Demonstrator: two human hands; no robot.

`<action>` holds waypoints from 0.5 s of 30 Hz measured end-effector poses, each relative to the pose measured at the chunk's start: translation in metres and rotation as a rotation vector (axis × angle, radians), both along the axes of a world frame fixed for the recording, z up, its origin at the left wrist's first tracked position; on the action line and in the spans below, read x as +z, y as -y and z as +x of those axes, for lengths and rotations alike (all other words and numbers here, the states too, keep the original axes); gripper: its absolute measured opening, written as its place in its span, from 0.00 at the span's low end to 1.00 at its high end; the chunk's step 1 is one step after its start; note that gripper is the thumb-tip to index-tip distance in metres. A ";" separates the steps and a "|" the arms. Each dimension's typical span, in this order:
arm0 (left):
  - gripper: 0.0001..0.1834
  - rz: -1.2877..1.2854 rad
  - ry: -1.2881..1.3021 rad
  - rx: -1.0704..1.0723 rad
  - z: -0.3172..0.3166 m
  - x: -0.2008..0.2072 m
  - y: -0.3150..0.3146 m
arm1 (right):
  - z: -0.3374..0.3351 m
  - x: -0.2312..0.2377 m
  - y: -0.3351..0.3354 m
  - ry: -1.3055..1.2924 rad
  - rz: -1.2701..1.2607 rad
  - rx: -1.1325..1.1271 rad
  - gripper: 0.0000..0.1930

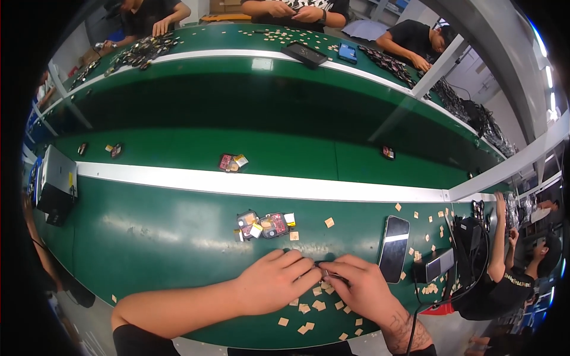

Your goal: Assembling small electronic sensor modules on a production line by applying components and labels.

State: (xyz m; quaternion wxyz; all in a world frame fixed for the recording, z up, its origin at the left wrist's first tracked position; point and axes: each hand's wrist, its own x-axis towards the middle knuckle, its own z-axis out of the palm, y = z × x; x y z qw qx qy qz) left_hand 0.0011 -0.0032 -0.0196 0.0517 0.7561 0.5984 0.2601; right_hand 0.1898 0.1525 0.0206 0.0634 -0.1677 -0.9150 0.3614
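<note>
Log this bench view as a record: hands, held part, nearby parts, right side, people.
left hand: left hand, fingertips at the held part, grip partly hidden
right hand: right hand, pinching the same part
held part: small dark part, mostly covered by fingers
ahead: two dark-edged units with reddish insides
loose: tan squares, scattered
right side: phone, silver-faced box
people: several co-workers around the benches

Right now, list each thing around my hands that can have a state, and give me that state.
Left hand: closed on the small dark part
Right hand: closed on it too
Small dark part: held, mostly hidden
Phone: lying flat, dark with a pale glare
Two small devices: lying together, insides exposed
Tan squares: loose, scattered
Grey box: power state unclear
</note>
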 end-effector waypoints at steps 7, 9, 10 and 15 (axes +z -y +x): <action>0.18 -0.007 0.051 0.004 -0.001 0.000 -0.001 | -0.001 -0.001 0.001 -0.006 -0.001 -0.019 0.13; 0.17 -0.014 0.067 0.010 -0.001 0.000 0.000 | -0.002 -0.001 0.003 -0.003 -0.021 -0.032 0.14; 0.17 -0.037 0.093 0.017 -0.001 0.001 0.001 | -0.002 -0.001 0.005 0.000 -0.038 -0.048 0.14; 0.15 -0.069 0.140 0.025 0.001 0.005 0.000 | -0.004 -0.001 0.013 0.013 0.038 -0.075 0.13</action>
